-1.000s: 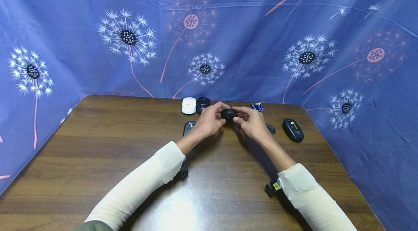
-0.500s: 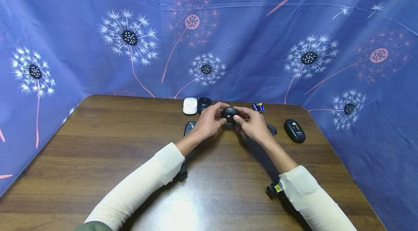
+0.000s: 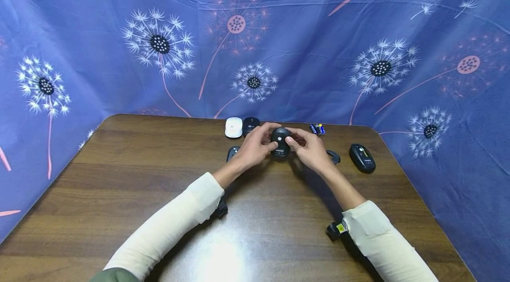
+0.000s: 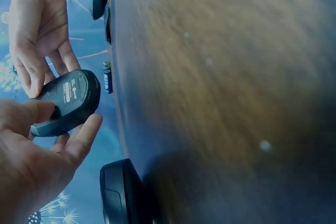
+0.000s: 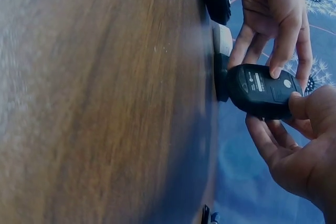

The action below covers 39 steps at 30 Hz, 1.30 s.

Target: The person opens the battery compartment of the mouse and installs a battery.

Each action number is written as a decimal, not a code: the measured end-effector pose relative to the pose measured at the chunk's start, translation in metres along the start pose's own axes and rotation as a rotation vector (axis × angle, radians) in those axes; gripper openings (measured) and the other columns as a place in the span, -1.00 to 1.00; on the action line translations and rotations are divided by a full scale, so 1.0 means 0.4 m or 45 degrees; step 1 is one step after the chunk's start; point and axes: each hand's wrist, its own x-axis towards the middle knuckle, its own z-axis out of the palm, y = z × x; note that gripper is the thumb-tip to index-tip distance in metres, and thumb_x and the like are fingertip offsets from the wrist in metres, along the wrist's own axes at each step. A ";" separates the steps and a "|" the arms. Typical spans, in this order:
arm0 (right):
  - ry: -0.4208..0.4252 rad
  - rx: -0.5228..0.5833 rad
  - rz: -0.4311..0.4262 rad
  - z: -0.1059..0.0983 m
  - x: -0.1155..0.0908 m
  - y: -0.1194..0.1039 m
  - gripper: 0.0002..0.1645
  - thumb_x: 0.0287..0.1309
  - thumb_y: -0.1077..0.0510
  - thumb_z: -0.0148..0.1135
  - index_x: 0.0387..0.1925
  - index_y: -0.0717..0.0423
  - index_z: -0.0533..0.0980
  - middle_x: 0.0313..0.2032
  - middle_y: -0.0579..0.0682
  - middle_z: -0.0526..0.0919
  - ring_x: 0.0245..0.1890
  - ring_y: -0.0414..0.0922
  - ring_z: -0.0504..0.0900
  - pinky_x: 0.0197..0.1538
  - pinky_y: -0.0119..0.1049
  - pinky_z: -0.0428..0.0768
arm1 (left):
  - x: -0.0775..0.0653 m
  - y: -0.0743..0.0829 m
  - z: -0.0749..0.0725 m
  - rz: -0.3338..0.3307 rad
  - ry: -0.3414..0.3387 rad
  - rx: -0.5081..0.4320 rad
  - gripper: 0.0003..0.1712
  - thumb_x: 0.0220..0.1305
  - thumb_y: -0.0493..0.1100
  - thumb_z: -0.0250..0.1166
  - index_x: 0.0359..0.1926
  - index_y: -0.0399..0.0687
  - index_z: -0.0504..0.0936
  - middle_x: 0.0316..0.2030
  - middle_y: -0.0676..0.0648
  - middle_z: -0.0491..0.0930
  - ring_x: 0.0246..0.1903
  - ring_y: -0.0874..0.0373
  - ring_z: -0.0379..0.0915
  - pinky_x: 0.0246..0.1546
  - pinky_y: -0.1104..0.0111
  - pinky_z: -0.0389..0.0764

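Both hands hold a black computer mouse point(image 3: 280, 148) up over the far part of the table. Its underside, with a pale label and a round light spot, faces the head camera. My left hand point(image 3: 254, 147) grips one side, thumb on the underside and fingers around the edge. From the other side my right hand point(image 3: 311, 150) grips it likewise. In the left wrist view the label on the mouse point(image 4: 73, 97) faces the camera. The right wrist view shows both thumbs on the underside of the mouse point(image 5: 257, 92).
At the table's far edge stand a white mouse point(image 3: 233, 127) and a black mouse point(image 3: 250, 124). A dark mouse point(image 3: 232, 152) is partly behind my left hand. Batteries point(image 3: 318, 129) lie to the right. A black mouse point(image 3: 362, 158) and a dark curved piece point(image 3: 334, 156) lie beyond my right hand.
The held mouse has tilted from nearly edge-on to showing its underside to the head camera. Both hands stay at its sides.
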 end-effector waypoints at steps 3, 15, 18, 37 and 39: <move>-0.019 0.059 -0.008 -0.001 -0.001 0.001 -0.48 0.69 0.12 0.29 0.53 0.11 0.58 0.19 0.30 0.80 0.06 0.13 0.85 0.07 -0.05 0.92 | -0.001 0.000 -0.002 0.004 -0.016 -0.025 -0.39 0.54 -0.27 0.44 0.52 0.15 0.60 0.09 -0.22 0.68 0.01 0.00 0.75 0.11 0.19 0.78; -0.071 0.042 -0.046 -0.001 -0.008 -0.003 -0.31 0.53 0.15 0.48 0.59 -0.07 0.54 0.31 0.33 0.72 0.03 0.23 0.88 0.00 0.12 0.94 | -0.002 0.008 -0.011 -0.106 -0.049 -0.099 -0.41 0.52 -0.27 0.47 0.49 0.13 0.64 0.13 -0.22 0.68 0.02 -0.02 0.75 -0.10 0.29 0.83; -0.044 -0.007 -0.065 0.000 -0.008 -0.008 -0.32 0.48 0.17 0.53 0.55 -0.03 0.58 0.25 0.32 0.77 -0.05 0.19 0.90 -0.06 0.00 0.94 | -0.004 0.009 -0.009 -0.141 -0.064 -0.159 -0.40 0.52 -0.29 0.47 0.49 0.11 0.63 0.13 -0.24 0.65 0.00 -0.02 0.73 -0.18 0.19 0.91; 0.008 -0.128 -0.083 0.003 -0.013 -0.015 -0.46 0.49 0.16 0.51 0.42 0.08 0.63 0.11 0.30 0.82 -0.13 0.14 0.90 -0.11 -0.07 0.91 | -0.006 0.014 -0.002 -0.213 -0.097 -0.192 -0.41 0.50 -0.32 0.48 0.48 0.01 0.63 0.06 -0.24 0.58 -0.09 0.06 0.66 -0.24 0.08 0.93; -0.001 -0.077 -0.080 0.005 -0.014 -0.011 -0.47 0.51 0.18 0.49 0.41 0.11 0.61 0.13 0.32 0.80 -0.09 0.16 0.90 -0.11 -0.06 0.93 | -0.006 0.013 -0.003 -0.213 -0.100 -0.188 -0.41 0.50 -0.31 0.48 0.48 -0.01 0.63 0.05 -0.24 0.59 -0.10 0.07 0.67 -0.26 0.09 0.94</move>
